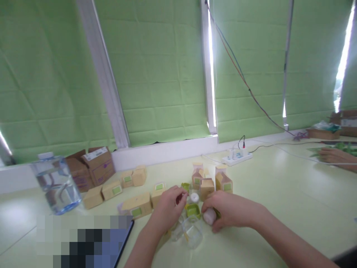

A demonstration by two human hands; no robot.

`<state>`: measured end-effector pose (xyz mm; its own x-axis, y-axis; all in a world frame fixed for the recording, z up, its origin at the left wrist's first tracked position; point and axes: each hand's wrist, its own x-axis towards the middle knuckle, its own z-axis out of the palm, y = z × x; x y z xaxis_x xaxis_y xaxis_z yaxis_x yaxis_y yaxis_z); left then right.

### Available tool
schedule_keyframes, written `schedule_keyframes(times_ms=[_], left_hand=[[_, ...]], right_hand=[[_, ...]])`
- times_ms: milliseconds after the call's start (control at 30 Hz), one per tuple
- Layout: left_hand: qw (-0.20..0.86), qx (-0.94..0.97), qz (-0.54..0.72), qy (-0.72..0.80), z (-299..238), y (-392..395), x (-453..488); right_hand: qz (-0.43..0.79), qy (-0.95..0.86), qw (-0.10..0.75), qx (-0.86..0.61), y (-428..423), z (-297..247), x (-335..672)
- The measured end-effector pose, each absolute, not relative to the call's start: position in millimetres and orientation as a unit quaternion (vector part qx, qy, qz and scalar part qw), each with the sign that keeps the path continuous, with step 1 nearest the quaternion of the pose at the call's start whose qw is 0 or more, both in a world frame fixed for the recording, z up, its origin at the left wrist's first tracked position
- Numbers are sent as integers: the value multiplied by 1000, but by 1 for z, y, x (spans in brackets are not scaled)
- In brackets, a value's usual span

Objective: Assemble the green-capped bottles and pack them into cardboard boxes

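My right hand point(227, 209) has its fingers curled around a whitish rounded piece point(209, 216) near the table top. My left hand point(170, 204) is bent in a pinch beside the small parts; what lies between thumb and fingers is too small to make out. Between both hands sit a small green square tray point(193, 210) and a white round piece point(194, 197). Another green piece point(185, 186) stands behind them. A clear plastic cup point(192, 232) lies in front, with other clear parts partly hidden by my left hand.
Small tan cartons stand at the left point(136, 204) and behind my hands point(224, 181). A large water bottle point(57, 184), a brown cardboard box point(97, 165) and a tablet edge point(125, 240) are at left. A power strip point(237, 158) lies behind; another person's hand point(336, 155) is far right.
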<state>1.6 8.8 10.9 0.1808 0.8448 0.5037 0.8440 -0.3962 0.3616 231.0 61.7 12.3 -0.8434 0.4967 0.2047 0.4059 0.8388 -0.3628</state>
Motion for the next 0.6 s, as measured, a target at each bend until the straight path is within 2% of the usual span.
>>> schedule_keyframes(times_ms=[167,367,600], left_hand=[[1,765,330,554,8,8,1],[15,765,360,533,11,4,5],[25,777,341,529,11,5,7]], right_hand=[[164,-942,178,-233,58,22,226],[114,-926,231,-276,56,54,213],[138,-940,120,-289,67,30,218]])
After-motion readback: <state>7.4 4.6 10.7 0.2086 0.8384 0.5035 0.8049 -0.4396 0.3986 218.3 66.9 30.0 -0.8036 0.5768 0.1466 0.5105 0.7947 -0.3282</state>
